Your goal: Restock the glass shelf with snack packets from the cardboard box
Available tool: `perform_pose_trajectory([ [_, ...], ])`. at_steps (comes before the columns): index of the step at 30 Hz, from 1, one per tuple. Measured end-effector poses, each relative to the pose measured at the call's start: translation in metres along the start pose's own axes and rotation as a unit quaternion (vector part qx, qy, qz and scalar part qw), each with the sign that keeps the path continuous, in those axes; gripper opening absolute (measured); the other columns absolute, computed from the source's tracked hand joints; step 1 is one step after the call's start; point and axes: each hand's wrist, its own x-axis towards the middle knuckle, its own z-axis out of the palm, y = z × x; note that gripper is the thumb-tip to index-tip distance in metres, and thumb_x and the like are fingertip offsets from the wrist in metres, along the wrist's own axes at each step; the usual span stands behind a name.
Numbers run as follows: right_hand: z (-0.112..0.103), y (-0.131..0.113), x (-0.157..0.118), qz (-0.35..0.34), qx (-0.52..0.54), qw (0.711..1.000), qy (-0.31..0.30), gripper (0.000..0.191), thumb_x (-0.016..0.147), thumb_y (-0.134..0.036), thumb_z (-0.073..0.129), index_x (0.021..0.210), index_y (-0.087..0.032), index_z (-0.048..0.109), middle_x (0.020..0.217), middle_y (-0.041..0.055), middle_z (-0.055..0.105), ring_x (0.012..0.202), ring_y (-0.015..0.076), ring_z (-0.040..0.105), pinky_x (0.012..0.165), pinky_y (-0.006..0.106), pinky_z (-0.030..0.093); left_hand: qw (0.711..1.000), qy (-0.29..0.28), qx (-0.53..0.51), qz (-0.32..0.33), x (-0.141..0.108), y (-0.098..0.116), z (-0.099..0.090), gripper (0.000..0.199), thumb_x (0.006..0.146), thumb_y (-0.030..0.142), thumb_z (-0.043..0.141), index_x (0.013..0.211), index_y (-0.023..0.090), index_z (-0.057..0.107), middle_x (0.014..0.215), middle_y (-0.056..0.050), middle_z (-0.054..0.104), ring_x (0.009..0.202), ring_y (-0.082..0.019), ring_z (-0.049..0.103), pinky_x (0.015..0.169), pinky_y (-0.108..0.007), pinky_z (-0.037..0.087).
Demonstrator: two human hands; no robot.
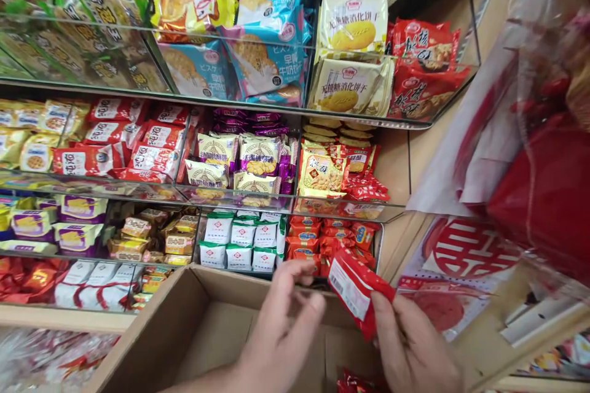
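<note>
My right hand (412, 341) pinches a red snack packet (353, 291) by its lower right end. A white label with a barcode faces up on the packet. To its left, my left hand (286, 319) is held over the cardboard box (221, 313) with thumb and fingers apart and nothing in it. Low in the box, more red packets (354, 382) show near the bottom edge, partly hidden by my right hand. Just behind the hands sit orange-red packets (304, 236) in a shelf compartment.
Shelves with clear dividers hold several kinds of wrapped biscuits: blue packets (267, 55), cream packets (353, 24), red-and-white packets (157, 144) and green-and-white packets (242, 233). Red decorations in plastic (544, 184) hang close on the right. Clear-wrapped goods (50, 359) lie at lower left.
</note>
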Motion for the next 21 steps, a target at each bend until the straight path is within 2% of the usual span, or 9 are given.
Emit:
perform_pose_trajectory([
  [3, 0.013, -0.003, 0.001, -0.231, 0.009, 0.973, 0.001, 0.025, 0.091, -0.025, 0.039, 0.097, -0.015, 0.061, 0.062, 0.0031, 0.065, 0.053, 0.0132, 0.059, 0.060, 0.027, 0.049, 0.978, -0.092, -0.178, -0.055, -0.011, 0.005, 0.013, 0.063, 0.078, 0.043, 0.062, 0.133, 0.030, 0.035, 0.135, -0.005, 0.046, 0.122, -0.022, 0.041, 0.099, -0.032, 0.034],
  [6, 0.023, -0.009, -0.005, -0.299, 0.100, 0.947, -0.061, 0.024, 0.088, -0.012, 0.038, 0.103, -0.014, 0.056, 0.073, 0.0043, 0.066, 0.067, 0.0142, 0.060, 0.081, 0.036, 0.048, 0.944, -0.039, -0.291, -0.153, -0.008, 0.005, 0.015, 0.069, 0.075, 0.034, 0.067, 0.135, 0.027, 0.033, 0.129, -0.007, 0.053, 0.120, -0.022, 0.046, 0.102, -0.033, 0.032],
  [8, 0.021, -0.008, -0.005, -0.264, 0.139, 0.952, -0.072, 0.022, 0.083, -0.008, 0.044, 0.099, -0.015, 0.057, 0.080, 0.0048, 0.065, 0.075, 0.0146, 0.060, 0.082, 0.035, 0.047, 0.925, -0.002, -0.327, -0.192, -0.002, 0.005, 0.010, 0.063, 0.075, 0.028, 0.068, 0.131, 0.024, 0.038, 0.121, -0.008, 0.060, 0.114, -0.022, 0.052, 0.100, -0.036, 0.035],
  [11, 0.012, 0.003, 0.006, -0.085, 0.139, 0.986, -0.037, 0.025, 0.082, -0.020, 0.053, 0.107, -0.018, 0.055, 0.090, 0.0064, 0.063, 0.082, 0.0164, 0.059, 0.074, 0.029, 0.049, 0.908, -0.028, -0.355, -0.222, 0.004, 0.007, -0.001, 0.053, 0.074, 0.026, 0.070, 0.122, 0.022, 0.047, 0.116, -0.009, 0.063, 0.107, -0.022, 0.058, 0.094, -0.037, 0.041],
  [13, 0.010, 0.012, 0.015, 0.067, 0.174, 0.976, -0.109, 0.032, 0.083, -0.036, 0.052, 0.109, -0.017, 0.053, 0.088, 0.0061, 0.062, 0.075, 0.0166, 0.059, 0.063, 0.026, 0.049, 0.900, -0.086, -0.351, -0.244, 0.004, 0.007, -0.005, 0.049, 0.072, 0.026, 0.072, 0.116, 0.021, 0.051, 0.115, -0.007, 0.063, 0.106, -0.022, 0.058, 0.092, -0.035, 0.042],
  [15, 0.013, 0.018, 0.021, 0.164, 0.225, 0.938, -0.207, 0.033, 0.084, -0.048, 0.045, 0.089, -0.017, 0.057, 0.071, 0.0019, 0.059, 0.060, 0.0141, 0.055, 0.050, 0.023, 0.045, 0.898, -0.128, -0.335, -0.255, 0.003, 0.006, -0.005, 0.051, 0.071, 0.028, 0.073, 0.116, 0.023, 0.050, 0.113, -0.006, 0.063, 0.106, -0.021, 0.058, 0.091, -0.034, 0.043],
  [16, 0.015, 0.018, 0.021, 0.182, 0.235, 0.927, -0.228, 0.036, 0.084, -0.051, 0.043, 0.074, -0.018, 0.054, 0.061, -0.0008, 0.053, 0.053, 0.0125, 0.050, 0.045, 0.021, 0.041, 0.901, -0.132, -0.320, -0.261, 0.002, 0.004, -0.005, 0.052, 0.070, 0.030, 0.073, 0.115, 0.023, 0.049, 0.112, -0.005, 0.063, 0.104, -0.020, 0.059, 0.090, -0.034, 0.044],
  [18, 0.021, 0.017, 0.018, 0.185, 0.211, 0.937, -0.206, 0.043, 0.083, -0.053, 0.042, 0.057, -0.019, 0.043, 0.050, -0.0037, 0.042, 0.047, 0.0104, 0.041, 0.042, 0.021, 0.034, 0.913, -0.118, -0.271, -0.282, 0.001, -0.002, -0.004, 0.050, 0.070, 0.038, 0.072, 0.112, 0.023, 0.048, 0.106, -0.004, 0.064, 0.096, -0.019, 0.061, 0.081, -0.032, 0.048],
  [21, 0.024, 0.013, 0.009, 0.170, 0.190, 0.948, -0.188, 0.040, 0.083, -0.051, 0.044, 0.058, -0.019, 0.045, 0.052, -0.0026, 0.047, 0.050, 0.0114, 0.044, 0.047, 0.021, 0.036, 0.939, -0.112, -0.162, -0.282, 0.001, -0.010, -0.008, 0.045, 0.069, 0.049, 0.068, 0.099, 0.020, 0.050, 0.087, -0.002, 0.065, 0.076, -0.014, 0.062, 0.057, -0.021, 0.047],
])
